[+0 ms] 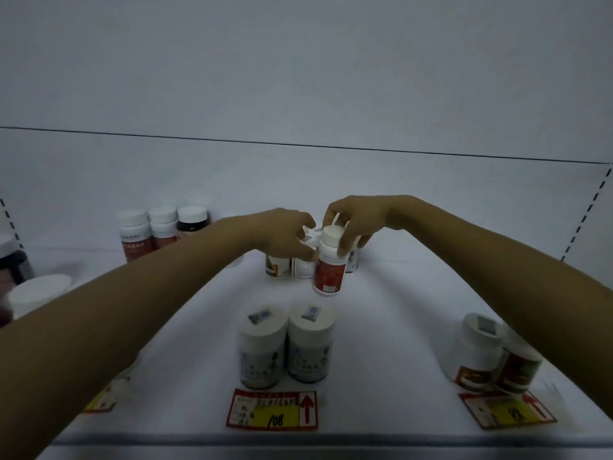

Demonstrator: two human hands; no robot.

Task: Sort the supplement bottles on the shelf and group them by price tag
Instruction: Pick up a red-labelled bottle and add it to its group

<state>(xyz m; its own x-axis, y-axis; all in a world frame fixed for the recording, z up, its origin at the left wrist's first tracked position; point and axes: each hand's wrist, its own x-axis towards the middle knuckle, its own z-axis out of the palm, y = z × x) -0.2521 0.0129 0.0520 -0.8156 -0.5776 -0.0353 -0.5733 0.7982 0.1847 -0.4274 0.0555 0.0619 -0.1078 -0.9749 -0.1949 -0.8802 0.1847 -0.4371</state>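
At back left, 3 white-capped round supplement bottles (162, 232) are standing in a row. Our left hand (282, 239) is reaching onto the cluster of small white bottles (277, 268) at back centre, and we're not able to tell whether it's gripping one. Our right hand (356, 224) is pinching the cap of a tilted white plastic bottle with a red label (328, 272), just in front of that cluster.

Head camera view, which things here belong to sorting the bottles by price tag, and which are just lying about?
Job: red-label bottle gripped by the right hand; left hand at the rear bottles; grey-label pair; 108 price tag.
Just there: shelf board; back panel; slotted upright.
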